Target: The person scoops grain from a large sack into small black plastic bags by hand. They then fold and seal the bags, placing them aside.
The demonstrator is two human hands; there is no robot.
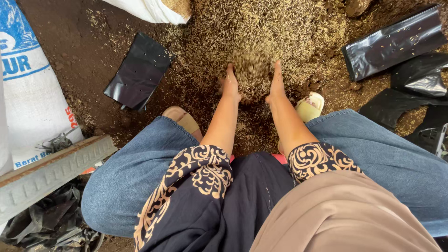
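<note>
Rice husk mix [254, 70] is scooped between both hands on the floor [70, 56], at twelve o'clock from the knees.
A loose, light, dry heap is judged likely to spill through fingers; it is best taken from both sides, low at the base. Left hand [230, 86] and right hand [276, 86] are pressed flat, palms inward, apart, against the mound. Black plastic bags [140, 70] lie at ten and two o'clock.
</note>
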